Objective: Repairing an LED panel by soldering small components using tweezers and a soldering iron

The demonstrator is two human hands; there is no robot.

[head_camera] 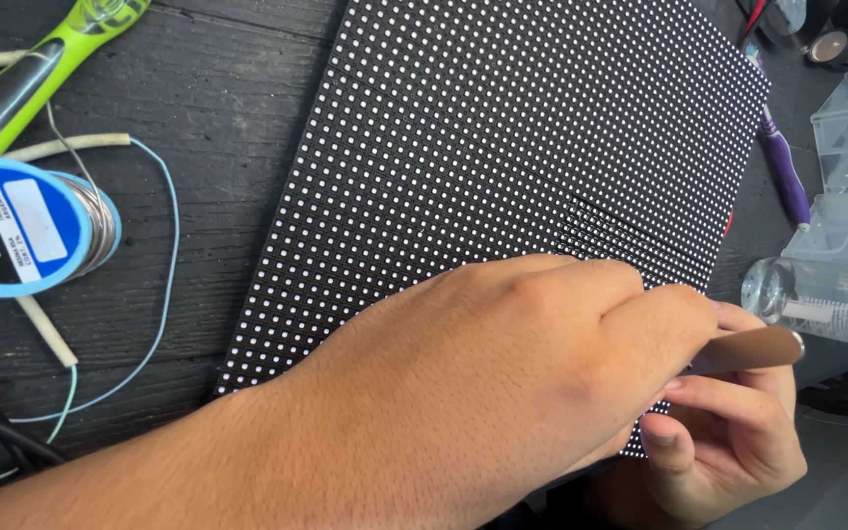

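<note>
The left hand point(542, 363) comes in from the lower left on a bare forearm that runs slantwise across the view. It lies knuckles up, the back of the hand turned to the camera, the wrist nearly straight. Its fingers curl down and inward, so their tips are hidden under the hand.

The right hand point(738, 432) sits just beyond and below the left hand's knuckles, partly covered by them. Its palm faces up and to the left. The thumb point(674, 442) bends across toward the palm, nail showing. The other fingers fold loosely inward, the uppermost stretched out flat to the right past the left knuckles. The two hands touch where knuckles meet fingers.
</note>
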